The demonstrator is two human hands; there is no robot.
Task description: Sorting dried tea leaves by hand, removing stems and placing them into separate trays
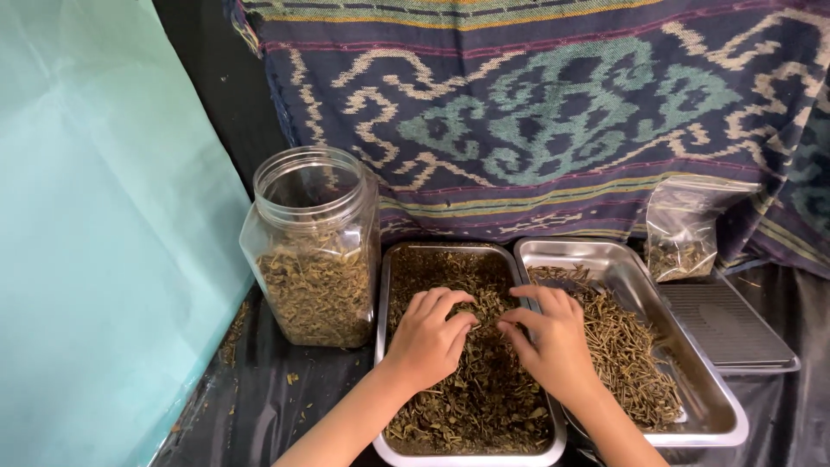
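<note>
Both my hands rest in a steel tray (381,294) filled with dark dried leaves and stems (484,398). My left hand (430,337) lies palm down with curled fingers pressing into the leaves. My right hand (549,333) faces it, fingers bent, fingertips almost touching the left ones over the pile. Whether either hand pinches any leaf is hidden by the fingers. A second steel tray (718,415) on the right holds paler dried stems (631,355).
A clear plastic jar (316,251), open and about half full of dried herb, stands left of the trays. A small clear bag (686,232) of herb leans at the back right above a flat digital scale (731,324). Patterned woven cloth (553,112) hangs behind; a teal sheet (95,225) at left.
</note>
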